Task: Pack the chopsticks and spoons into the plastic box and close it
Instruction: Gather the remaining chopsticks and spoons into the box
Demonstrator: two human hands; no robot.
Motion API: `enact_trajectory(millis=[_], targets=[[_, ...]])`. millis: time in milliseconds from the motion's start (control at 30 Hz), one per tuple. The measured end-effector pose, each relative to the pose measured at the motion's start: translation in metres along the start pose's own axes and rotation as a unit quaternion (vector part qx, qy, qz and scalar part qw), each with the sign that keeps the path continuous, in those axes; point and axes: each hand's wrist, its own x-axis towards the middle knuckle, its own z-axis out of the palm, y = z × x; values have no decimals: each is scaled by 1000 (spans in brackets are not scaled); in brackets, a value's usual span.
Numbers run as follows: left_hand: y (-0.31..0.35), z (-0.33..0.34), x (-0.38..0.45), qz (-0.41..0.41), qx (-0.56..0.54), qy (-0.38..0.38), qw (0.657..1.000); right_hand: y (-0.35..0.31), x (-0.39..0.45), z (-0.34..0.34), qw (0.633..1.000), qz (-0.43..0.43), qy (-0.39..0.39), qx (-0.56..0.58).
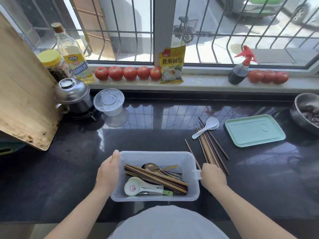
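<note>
I am watching the plastic box [193, 190] sitting at six o'clock on the dark counter [69, 169], already holding chopsticks and several spoons. My left hand [107, 171] is curling its fingers over the box's nine-o'clock wall, steadying it. My right hand [213, 175] is closing around the near ends of the loose chopsticks [209, 149] at three o'clock, just beside the box's side tab; how many it is actually pinching I cannot tell.

The bundle is fanning out toward one o'clock, so a partial grasp is risking strays rolling on the glossy stone. The white spoon [207, 127] is lying across the far tips and looks likely to be dragged or flipped when they lift. Beyond it at two o'clock, the green lid [254, 130] is waiting; crossed chopsticks standing proud of the rim could be stopping it from seating.
</note>
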Motion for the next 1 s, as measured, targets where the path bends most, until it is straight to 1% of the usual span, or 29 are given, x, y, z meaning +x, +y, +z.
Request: enact_trajectory(millis=[67, 100, 133, 200, 233, 300, 333, 367, 400, 433, 500, 567, 600, 633, 667, 800, 867, 933, 967, 1000], targets=[[1, 0, 0, 0, 1, -2, 1000, 1, -2, -10, 999, -15, -40, 20], [1, 0, 0, -2, 0, -3, 1000, 0, -1, -20, 998, -22, -44, 37], [1, 0, 1, -6, 0, -3, 1000, -1, 0, -33, 997, -27, -27, 62], [0, -1, 2, -9, 5, -4, 1000, -5, 1, -65, 984, -46, 57, 161], [-1, -1, 2, -10, 6, -3, 1000, -10, -2, -83, 965, -69, 99, 235], [-2, -1, 2, -11, 6, 0, 1000, -26, -15, -118, 904, -149, 149, 372], [-2, -1, 2, -10, 7, 1, 1000, -36, -27, -131, 878, -199, 151, 409], [-2, -1, 2, -10, 9, 1, 1000, -46, -39, -138, 862, -250, 142, 418], [-2, -2, 1, -10, 9, 0, 1000, -56, -49, -138, 857, -298, 132, 399], [-1, -2, 1, -10, 7, -1, 1000, -66, -58, -134, 861, -341, 119, 359], [0, -2, 0, -14, 1, 0, 1000, -82, -67, -113, 891, -387, 73, 223], [0, -3, 0, -17, 3, 1, 1000, -89, -64, -85, 926, -375, -8, 50], [0, -3, 0, -17, 5, 0, 1000, -91, -60, -72, 933, -357, -42, -11], [0, -3, 0, -16, 5, 0, 1000, -92, -57, -62, 938, -339, -60, -47], [0, -3, 1, -15, 3, 0, 1000, -94, -55, -54, 942, -324, -59, -67], [0, -3, 0, -11, 4, -2, 1000, -104, -52, -38, 943, -311, -37, -116], [0, -2, -1, -9, 8, -3, 1000, -110, -53, -35, 943, -313, -26, -109], [0, -2, -1, -8, 8, 1, 1000, -112, -56, -38, 953, -297, -5, -66], [0, -2, -1, -4, 9, 4, 1000, -110, -58, -41, 959, -283, 8, -17], [-1, -2, 0, -2, 11, 6, 1000, -105, -60, -47, 959, -278, 39, 45]])
